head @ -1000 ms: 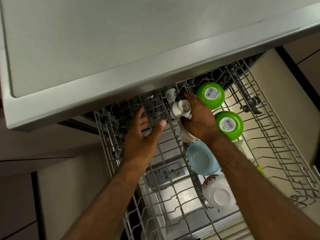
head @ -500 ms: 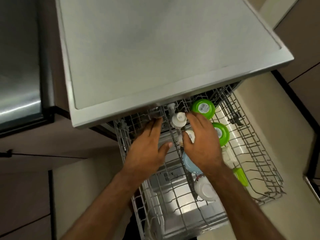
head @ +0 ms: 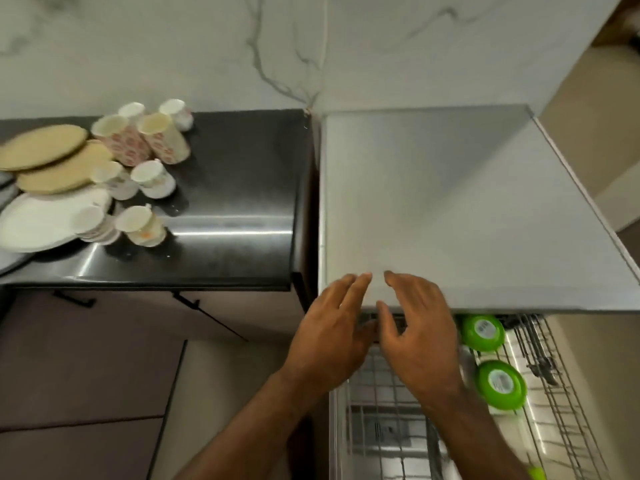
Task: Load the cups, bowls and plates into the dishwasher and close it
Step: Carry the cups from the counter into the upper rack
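Both hands, left (head: 329, 337) and right (head: 417, 330), grip released, empty, above wire rack (head: 554, 393).

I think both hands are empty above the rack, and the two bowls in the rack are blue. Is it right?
Not quite: the head view shows the two bowls are green. The left hand and right hand are indeed empty above the rack.

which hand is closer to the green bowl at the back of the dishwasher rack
Right. The right hand is just beside the back green bowl, to its left; the left hand lies farther left, beyond the right one.
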Motion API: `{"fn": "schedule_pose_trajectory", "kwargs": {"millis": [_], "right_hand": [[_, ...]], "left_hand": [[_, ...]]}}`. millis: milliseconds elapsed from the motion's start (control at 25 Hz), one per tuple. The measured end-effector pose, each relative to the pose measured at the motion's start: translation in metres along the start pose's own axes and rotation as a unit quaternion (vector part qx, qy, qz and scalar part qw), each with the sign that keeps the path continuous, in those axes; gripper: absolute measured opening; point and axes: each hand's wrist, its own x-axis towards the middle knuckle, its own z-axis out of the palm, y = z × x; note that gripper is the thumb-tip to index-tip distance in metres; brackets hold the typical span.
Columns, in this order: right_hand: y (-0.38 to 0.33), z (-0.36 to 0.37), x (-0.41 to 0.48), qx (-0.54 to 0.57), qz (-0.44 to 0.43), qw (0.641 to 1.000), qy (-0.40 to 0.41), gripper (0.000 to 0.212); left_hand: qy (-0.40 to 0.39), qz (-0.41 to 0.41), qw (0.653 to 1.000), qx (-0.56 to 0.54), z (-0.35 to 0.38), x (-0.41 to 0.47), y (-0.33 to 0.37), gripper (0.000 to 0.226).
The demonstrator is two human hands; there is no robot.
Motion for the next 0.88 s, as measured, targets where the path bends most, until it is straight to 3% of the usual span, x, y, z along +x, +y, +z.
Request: {"fn": "schedule_pose_trajectory", "kwargs": {"millis": [320,560,720,880], "right_hand": [[-0.138,0.075,0.083,0.052,-0.066,0.991,-0.106,0.053],[-0.229,0.167,0.123,0.104,-0.079,0.970,-0.207,0.065],[-0.263,0.239,0.141,0.117,0.001,0.947,-0.299,0.086],[-0.276,0.293,0.154,0.115,0.073,0.936,-0.325,0.106]], "left_hand": [[0.107,-0.057,0.992,0.046,-0.141,0.005,-0.098,0.080],[0.180,-0.178,0.966,0.045,-0.224,-0.013,-0.199,0.084],[0.300,-0.299,0.906,-0.016,-0.249,-0.016,-0.266,0.080],[0.365,-0.420,0.825,-0.098,-0.256,0.000,-0.324,0.100]]}}
